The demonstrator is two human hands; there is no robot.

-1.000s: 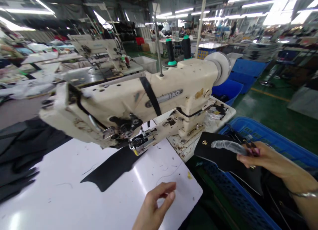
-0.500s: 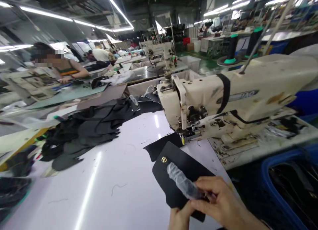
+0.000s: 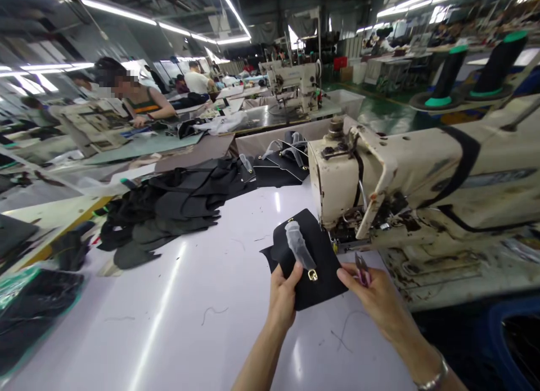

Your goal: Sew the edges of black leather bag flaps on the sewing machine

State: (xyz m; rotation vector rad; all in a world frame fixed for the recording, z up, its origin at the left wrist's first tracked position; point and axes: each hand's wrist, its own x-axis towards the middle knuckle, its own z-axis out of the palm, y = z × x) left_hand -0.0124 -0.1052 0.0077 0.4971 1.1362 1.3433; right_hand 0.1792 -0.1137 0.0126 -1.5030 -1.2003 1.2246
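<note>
A black panel (image 3: 323,267) with a plastic-wrapped handle (image 3: 298,246) and gold fittings lies under the sewing machine's head, over the white table. My left hand (image 3: 283,295) grips its lower left edge, thumb on top near the handle. My right hand (image 3: 375,292) pinches the panel's right corner and also holds small thread snips (image 3: 363,269), blades pointing up. Another dark piece shows partly beneath the panel's left side.
The sewing machine (image 3: 379,177) stands at the right. Black cut pieces (image 3: 177,205) are heaped at the left, and finished-looking panels with handles (image 3: 280,166) lie behind. A person (image 3: 147,101) works at the back left.
The panel has turned and moved up against the machine head. My left hand has shifted to its left edge, my right hand to its right corner. The snips now show clearly.
</note>
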